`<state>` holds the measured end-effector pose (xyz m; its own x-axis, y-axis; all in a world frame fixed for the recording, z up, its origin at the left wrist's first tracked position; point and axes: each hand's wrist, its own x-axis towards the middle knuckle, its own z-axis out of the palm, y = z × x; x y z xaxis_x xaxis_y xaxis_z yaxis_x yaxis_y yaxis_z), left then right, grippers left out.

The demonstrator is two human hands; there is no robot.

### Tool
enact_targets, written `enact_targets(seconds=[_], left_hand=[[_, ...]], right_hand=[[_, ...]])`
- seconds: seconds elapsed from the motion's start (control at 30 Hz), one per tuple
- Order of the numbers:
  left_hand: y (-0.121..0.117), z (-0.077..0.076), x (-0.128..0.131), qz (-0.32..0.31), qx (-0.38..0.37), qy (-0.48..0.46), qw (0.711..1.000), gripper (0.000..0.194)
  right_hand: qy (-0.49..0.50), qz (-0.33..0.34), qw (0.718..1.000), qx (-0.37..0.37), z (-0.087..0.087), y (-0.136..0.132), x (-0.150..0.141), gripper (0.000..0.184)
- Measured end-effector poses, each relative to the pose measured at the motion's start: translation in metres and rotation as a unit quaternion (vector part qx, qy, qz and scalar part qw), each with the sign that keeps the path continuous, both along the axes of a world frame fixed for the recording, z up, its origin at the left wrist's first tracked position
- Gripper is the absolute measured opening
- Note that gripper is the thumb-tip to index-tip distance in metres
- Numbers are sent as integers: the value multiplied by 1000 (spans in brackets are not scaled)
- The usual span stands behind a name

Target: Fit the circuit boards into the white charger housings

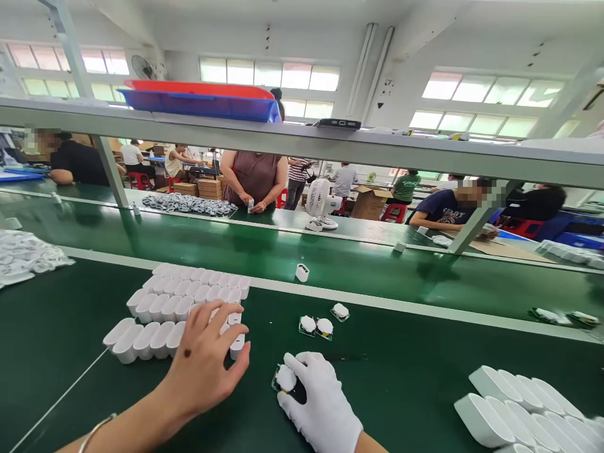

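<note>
My left hand [207, 355], bare, has its fingers spread over the right end of several rows of white oval plastic housings [160, 336]. Nothing shows in its grasp, and the housings under it are partly covered. In a white glove, my right hand [318, 396] has thumb and forefinger at the two edges of a small circuit board [285, 379] with a round white part on top. The board is at the green tabletop. Farther back lie two touching circuit boards [316, 326] and a single circuit board [340, 312] beside them.
Across the back runs a green conveyor belt [264, 248] carrying a white housing [302, 272]. More white housings [523, 409] stand at right, and white parts [28, 255] are heaped at left. A shelf beam [302, 138] crosses above. Co-workers sit beyond, near a fan [318, 200].
</note>
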<state>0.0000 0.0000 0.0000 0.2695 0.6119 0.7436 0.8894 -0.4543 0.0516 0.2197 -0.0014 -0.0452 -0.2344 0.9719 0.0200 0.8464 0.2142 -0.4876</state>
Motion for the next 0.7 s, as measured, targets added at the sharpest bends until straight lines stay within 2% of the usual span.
enact_targets(seconds=[0.1, 0.2, 0.3, 0.37, 0.47, 0.53, 0.63, 0.7], left_hand=[[11, -28, 4, 30, -61, 26, 997, 15], [16, -52, 12, 59, -93, 56, 992, 9], [15, -58, 27, 55, -160, 73, 983, 14], [14, -55, 38, 8, -226, 57, 973, 10], [16, -55, 48, -87, -281, -46, 955, 11], [18, -61, 50, -117, -299, -142, 936, 28], [20, -72, 50, -84, -359, -275, 888, 61], [21, -75, 49, -68, -406, -327, 850, 64]], right_hand=[[-3, 19, 1000, -17, -3, 3, 2, 50], [6, 9, 1000, -15, -8, 6, 6, 59], [7, -9, 1000, 7, -15, 11, 11, 64], [5, -1, 1000, 15, -19, 14, 16, 64], [26, 30, 999, 24, -22, 17, 22, 55], [38, 32, 998, 29, -24, 18, 24, 55], [45, 19, 998, 25, -25, 19, 22, 58], [60, 15, 998, 34, -25, 21, 20, 49]])
